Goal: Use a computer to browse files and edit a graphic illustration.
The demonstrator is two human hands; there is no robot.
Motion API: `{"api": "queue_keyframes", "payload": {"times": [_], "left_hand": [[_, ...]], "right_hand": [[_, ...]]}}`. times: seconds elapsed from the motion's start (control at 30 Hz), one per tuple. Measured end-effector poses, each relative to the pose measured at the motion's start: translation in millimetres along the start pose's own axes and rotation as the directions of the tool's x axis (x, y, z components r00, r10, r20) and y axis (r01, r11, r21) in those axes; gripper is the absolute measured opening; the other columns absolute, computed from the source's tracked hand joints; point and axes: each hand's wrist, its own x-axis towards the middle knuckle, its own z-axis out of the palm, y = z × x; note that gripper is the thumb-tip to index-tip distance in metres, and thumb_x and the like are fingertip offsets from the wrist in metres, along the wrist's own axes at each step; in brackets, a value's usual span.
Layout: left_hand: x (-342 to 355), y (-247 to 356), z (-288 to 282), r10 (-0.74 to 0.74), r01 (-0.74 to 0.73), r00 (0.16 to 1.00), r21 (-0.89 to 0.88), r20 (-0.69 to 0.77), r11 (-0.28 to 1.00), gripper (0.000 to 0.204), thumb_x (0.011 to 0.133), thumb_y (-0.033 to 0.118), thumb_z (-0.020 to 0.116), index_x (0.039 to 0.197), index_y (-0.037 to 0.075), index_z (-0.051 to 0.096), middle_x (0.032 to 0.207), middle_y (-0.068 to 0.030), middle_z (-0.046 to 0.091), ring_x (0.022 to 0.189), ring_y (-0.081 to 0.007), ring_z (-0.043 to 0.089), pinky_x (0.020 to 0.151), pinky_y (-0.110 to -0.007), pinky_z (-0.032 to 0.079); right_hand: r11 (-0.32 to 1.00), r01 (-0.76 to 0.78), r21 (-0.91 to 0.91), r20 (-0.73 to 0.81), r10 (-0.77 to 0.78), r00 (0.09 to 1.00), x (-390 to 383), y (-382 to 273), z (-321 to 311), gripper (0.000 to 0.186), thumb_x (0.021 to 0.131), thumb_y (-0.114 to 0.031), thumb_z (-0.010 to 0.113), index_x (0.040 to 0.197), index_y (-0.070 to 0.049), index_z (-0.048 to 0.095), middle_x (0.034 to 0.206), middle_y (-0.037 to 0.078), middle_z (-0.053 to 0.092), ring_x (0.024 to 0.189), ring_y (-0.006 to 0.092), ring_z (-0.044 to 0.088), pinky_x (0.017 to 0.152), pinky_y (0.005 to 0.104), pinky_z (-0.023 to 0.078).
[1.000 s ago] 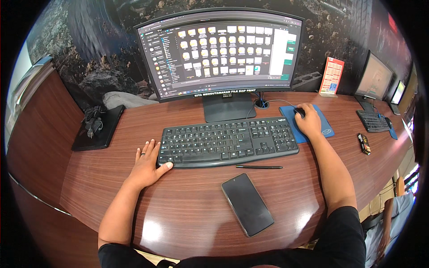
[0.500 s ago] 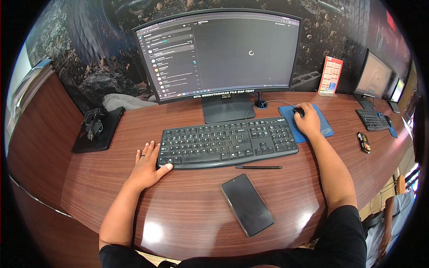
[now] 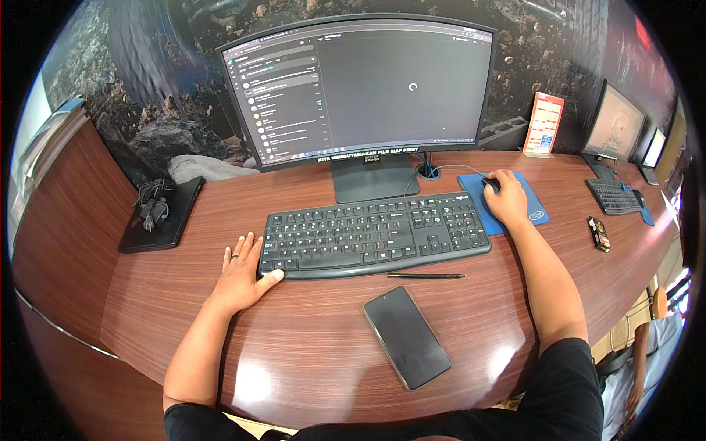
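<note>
My left hand (image 3: 241, 275) lies flat on the desk with its fingers apart, the thumb at the lower left corner of a black keyboard (image 3: 375, 232). A ring circles one of its fingers. On a blue mouse pad (image 3: 531, 198), my right hand (image 3: 507, 200) is curled over a dark computer mouse (image 3: 491, 184), which it partly hides. Behind the keyboard stands a wide curved monitor (image 3: 404, 88), showing a dark window with a list at its left and a loading ring. A dark pen (image 3: 426, 276) and a smartphone (image 3: 407, 338) with a black screen lie in front of the keyboard.
A black flat box (image 3: 176, 213) bearing a bundled cable (image 3: 154, 202) sits at the left by a wooden partition (image 3: 62, 206). To the right are a calendar card (image 3: 544, 125), a small dark box (image 3: 598, 235), and a second monitor (image 3: 616, 121) with its keyboard (image 3: 614, 197). Another person (image 3: 647, 375) is at the lower right.
</note>
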Motion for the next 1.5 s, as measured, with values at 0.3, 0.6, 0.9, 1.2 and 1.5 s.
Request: {"api": "queue_keyframes", "payload": {"times": [0.3,0.6,0.9,1.2,1.5], "left_hand": [[1.0,-0.8,1.7,-0.007,0.007,1.0,0.0,0.003,1.0,0.096,0.093,0.068,0.057,0.159,0.004,0.033,0.165,-0.0299,0.026,0.157,-0.0422,0.016,0.126,-0.058,0.008],[0.6,-1.5,1.5,0.005,-0.005,1.0,0.012,-0.004,1.0,0.095,0.093,0.068,0.057,0.159,0.004,0.034,0.165,-0.0298,0.026,0.157,-0.0423,0.017,0.126,-0.058,0.009],[0.5,-1.0,1.6,0.0,0.0,1.0,0.013,-0.008,1.0,0.095,0.092,0.069,0.057,0.159,0.004,0.034,0.165,-0.0293,0.026,0.157,-0.042,0.018,0.126,-0.058,0.01],[0.0,-2.0,2.2,0.005,-0.005,1.0,0.007,-0.011,1.0,0.095,0.093,0.068,0.058,0.159,0.004,0.034,0.165,-0.0297,0.026,0.157,-0.042,0.018,0.126,-0.058,0.01],[0.0,-1.5,1.9,0.0,0.0,1.0,0.007,-0.005,1.0,0.095,0.093,0.068,0.058,0.159,0.004,0.033,0.165,-0.0294,0.025,0.157,-0.0419,0.017,0.126,-0.058,0.009]], "right_hand": [[0.995,-0.073,-0.061,0.004,0.074,0.997,0.3,-2.5,-2.8,0.031,0.084,-0.022,0.067,0.112,-0.009,0.07,0.121,0.013,0.067,0.113,0.0365,0.064,0.096,0.0487,0.051],[1.0,-0.01,-0.018,-0.023,0.009,1.0,0.7,2.3,0.9,0.03,0.084,-0.021,0.067,0.111,-0.008,0.069,0.118,0.014,0.067,0.11,0.039,0.064,0.096,0.049,0.051],[1.0,-0.02,-0.018,-0.029,0.019,0.999,-0.6,-2.3,-1.1,0.03,0.084,-0.02,0.067,0.112,-0.008,0.068,0.12,0.014,0.067,0.111,0.0386,0.064,0.097,0.0487,0.051],[0.997,0.066,0.051,0.005,-0.067,0.998,0.0,-0.3,0.1,0.03,0.083,-0.019,0.066,0.111,-0.007,0.068,0.118,0.015,0.067,0.108,0.0397,0.064,0.096,0.0488,0.051],[0.997,0.048,0.059,0.012,-0.048,0.999,0.8,0.3,0.3,0.03,0.083,-0.019,0.066,0.11,-0.007,0.069,0.118,0.015,0.068,0.11,0.039,0.064,0.096,0.0479,0.051]]}}
